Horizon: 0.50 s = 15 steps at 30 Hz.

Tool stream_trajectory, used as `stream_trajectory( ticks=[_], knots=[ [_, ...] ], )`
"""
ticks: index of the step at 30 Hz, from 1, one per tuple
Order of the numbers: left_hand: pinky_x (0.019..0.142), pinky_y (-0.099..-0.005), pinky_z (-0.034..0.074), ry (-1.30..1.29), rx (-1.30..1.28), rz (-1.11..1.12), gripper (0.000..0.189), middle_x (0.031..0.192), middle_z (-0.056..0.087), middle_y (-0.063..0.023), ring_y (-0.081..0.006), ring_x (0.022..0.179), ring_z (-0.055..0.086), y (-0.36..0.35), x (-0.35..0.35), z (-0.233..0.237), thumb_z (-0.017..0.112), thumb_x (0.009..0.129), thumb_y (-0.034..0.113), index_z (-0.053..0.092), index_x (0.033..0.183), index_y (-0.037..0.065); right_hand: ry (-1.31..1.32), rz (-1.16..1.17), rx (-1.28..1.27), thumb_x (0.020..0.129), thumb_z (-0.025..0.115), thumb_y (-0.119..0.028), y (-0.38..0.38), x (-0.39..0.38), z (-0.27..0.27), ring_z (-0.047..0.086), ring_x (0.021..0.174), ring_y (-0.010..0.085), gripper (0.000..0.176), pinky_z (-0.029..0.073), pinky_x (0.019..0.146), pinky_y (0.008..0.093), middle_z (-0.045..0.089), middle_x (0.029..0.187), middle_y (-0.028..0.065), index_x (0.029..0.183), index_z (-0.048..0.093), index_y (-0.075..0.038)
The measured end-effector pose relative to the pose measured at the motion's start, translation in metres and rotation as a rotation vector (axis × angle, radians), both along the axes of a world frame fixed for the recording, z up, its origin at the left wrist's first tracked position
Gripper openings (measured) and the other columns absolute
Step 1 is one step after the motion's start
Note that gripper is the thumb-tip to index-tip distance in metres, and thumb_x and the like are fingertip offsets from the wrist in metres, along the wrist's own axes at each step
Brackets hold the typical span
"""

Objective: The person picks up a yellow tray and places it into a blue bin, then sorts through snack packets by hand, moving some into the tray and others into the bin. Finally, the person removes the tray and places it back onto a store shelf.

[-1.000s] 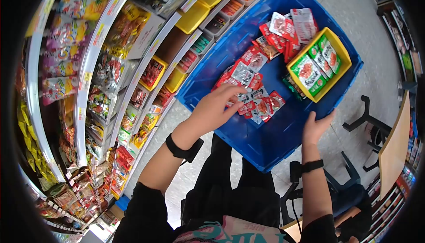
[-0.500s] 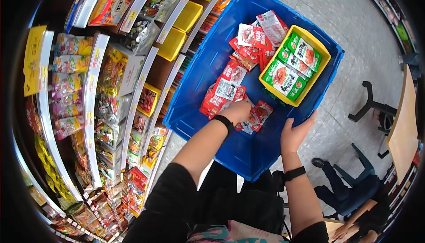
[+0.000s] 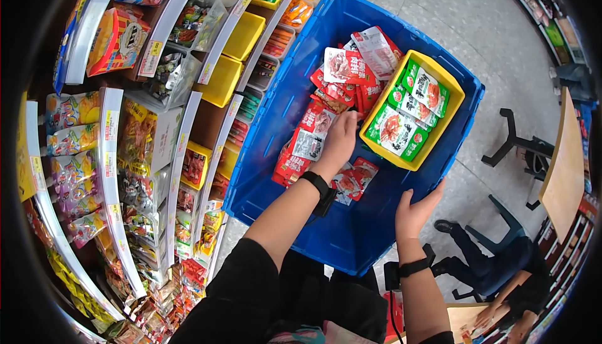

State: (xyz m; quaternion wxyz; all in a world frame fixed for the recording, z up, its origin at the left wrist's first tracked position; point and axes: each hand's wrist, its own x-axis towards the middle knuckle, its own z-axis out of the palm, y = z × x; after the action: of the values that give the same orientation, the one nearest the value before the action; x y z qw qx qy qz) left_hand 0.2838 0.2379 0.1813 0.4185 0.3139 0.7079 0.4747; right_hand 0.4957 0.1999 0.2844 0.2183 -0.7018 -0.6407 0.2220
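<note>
A large blue bin (image 3: 326, 231) holds red and white snack packets (image 3: 338, 65) and a yellow tray (image 3: 409, 163) with green and white packets (image 3: 395, 132). Over the packets in the bin is my left hand (image 3: 338, 143), its fingers drawn together beside the left edge of the yellow tray; whether they hold a packet is hidden. At the bin's near right wall, my right hand (image 3: 417, 212) rests with thumb and fingers spread, touching the rim.
Shelves of packaged snacks (image 3: 138, 193) curve along the left, with yellow trays (image 3: 222, 81) on them. On the right are a wooden table (image 3: 561, 162), a black chair base (image 3: 508, 140) and a seated person (image 3: 501, 265) in dark clothes.
My left hand has moved up from the lower packets to beside the yellow tray. My right hand stays at the bin's rim. The view has shifted slightly.
</note>
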Motion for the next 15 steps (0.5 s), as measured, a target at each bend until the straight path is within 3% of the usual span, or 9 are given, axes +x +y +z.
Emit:
stream_trajectory(
  ticks=[2, 4, 8, 10, 15],
  knots=[
    [0.088, -0.0408, 0.049, 0.136, 0.021, -0.136, 0.035, 0.116, 0.061, -0.0166, -0.0315, 0.105, 0.061, 0.007, 0.002, 0.034, 0.048, 0.102, 0.032, 0.060, 0.117, 0.003, -0.012, 0.002, 0.010, 0.082, 0.058, -0.003, 0.000, 0.000, -0.001, 0.040, 0.128, 0.0466, 0.079, 0.032, 0.110, 0.0469, 0.039, 0.137, 0.0310, 0.149, 0.019, 0.008],
    [0.085, -0.0434, 0.051, 0.419, 0.016, -0.221, 0.035, 0.107, 0.065, -0.0189, -0.0349, 0.103, 0.063, 0.011, 0.008, 0.041, 0.051, 0.100, 0.030, 0.059, 0.120, 0.003, -0.047, 0.008, 0.019, 0.082, 0.058, -0.003, -0.001, 0.000, -0.001, 0.039, 0.129, 0.0471, 0.078, 0.032, 0.110, 0.0472, 0.038, 0.137, 0.0317, 0.149, 0.019, 0.008],
    [0.079, -0.0491, 0.053, 0.513, -0.171, -0.341, 0.033, 0.099, 0.068, -0.0184, -0.0392, 0.091, 0.066, 0.027, 0.005, 0.045, 0.052, 0.097, 0.027, 0.059, 0.120, 0.004, -0.120, 0.009, 0.024, 0.082, 0.058, -0.004, 0.000, 0.000, -0.002, 0.039, 0.128, 0.0478, 0.078, 0.033, 0.109, 0.0477, 0.038, 0.138, 0.0324, 0.149, 0.019, 0.008],
    [0.073, -0.0534, 0.053, 0.527, -0.273, -0.457, 0.029, 0.087, 0.070, -0.0188, -0.0425, 0.079, 0.066, 0.036, 0.002, 0.046, 0.050, 0.097, 0.024, 0.061, 0.115, 0.004, -0.100, 0.002, 0.012, 0.082, 0.059, -0.005, -0.001, -0.001, -0.001, 0.040, 0.128, 0.0483, 0.079, 0.033, 0.109, 0.0481, 0.039, 0.137, 0.0327, 0.149, 0.020, 0.008],
    [0.068, -0.0520, 0.054, 0.533, -0.170, -0.506, 0.027, 0.078, 0.069, -0.0211, -0.0414, 0.075, 0.068, 0.029, -0.005, 0.042, 0.049, 0.096, 0.023, 0.061, 0.110, 0.004, -0.110, -0.002, 0.003, 0.082, 0.059, -0.005, 0.000, -0.001, 0.000, 0.041, 0.127, 0.0484, 0.079, 0.034, 0.108, 0.0482, 0.040, 0.137, 0.0322, 0.149, 0.019, 0.007]
  ],
)
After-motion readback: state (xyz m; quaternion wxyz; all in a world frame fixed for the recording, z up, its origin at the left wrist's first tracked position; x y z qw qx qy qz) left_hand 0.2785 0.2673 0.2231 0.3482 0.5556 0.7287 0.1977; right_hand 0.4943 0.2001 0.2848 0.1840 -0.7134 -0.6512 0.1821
